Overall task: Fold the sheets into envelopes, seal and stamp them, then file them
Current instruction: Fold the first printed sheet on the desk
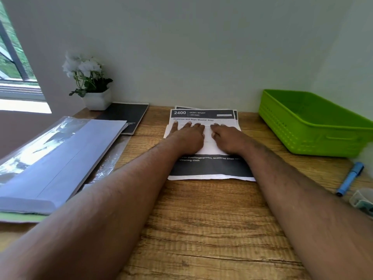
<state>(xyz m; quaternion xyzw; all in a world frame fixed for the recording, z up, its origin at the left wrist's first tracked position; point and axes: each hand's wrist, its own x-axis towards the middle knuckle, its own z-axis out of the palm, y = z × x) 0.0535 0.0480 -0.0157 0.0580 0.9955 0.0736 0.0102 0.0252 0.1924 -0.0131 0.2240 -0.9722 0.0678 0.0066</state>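
Note:
A small stack of printed sheets (pixel 203 116) with dark header bands lies on the wooden desk (pixel 201 219) near the back wall. My left hand (pixel 188 136) rests flat on the top sheet with fingers spread toward the header. Beside it, my right hand (pixel 228 138) presses flat on the same sheet, fingers straight. A dark band of print (pixel 212 167) shows on the sheet's near part, below both hands. A stack of white envelopes (pixel 58 154) in clear wrap lies at the left.
A green plastic basket (pixel 314 126) stands at the back right. A blue marker (pixel 350 178) and a small tape-like dispenser (pixel 362 199) lie at the right edge. A black notebook (pixel 127 116) and a white potted plant (pixel 90 81) sit at the back left.

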